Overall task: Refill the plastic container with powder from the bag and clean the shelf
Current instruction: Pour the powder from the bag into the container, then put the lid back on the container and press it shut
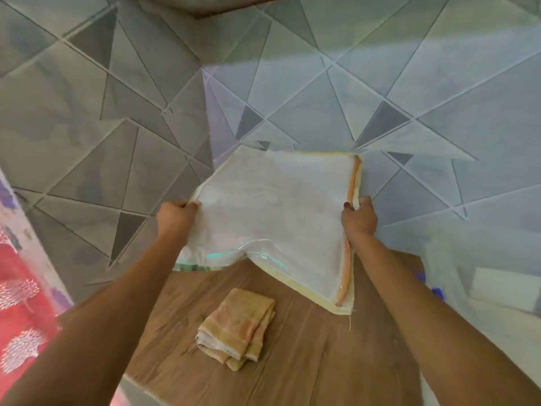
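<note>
A clear plastic sheet [272, 212] with a pale yellow border and an orange strip along its right edge hangs above the far end of the brown wooden shelf [307, 361]. My left hand [175, 216] grips its left edge and my right hand [359, 219] grips its right edge, so it is stretched between them and sags in the middle. On the shelf below lies a folded yellow-orange cloth [238, 329]. No container or powder bag is in view.
A wall of grey triangle-patterned tiles [380, 83] rises behind the shelf and to the left. A red floral curtain [20, 303] hangs at the left edge. At the right, pale blurred objects [497, 291] and something blue [437, 291] sit beside the shelf.
</note>
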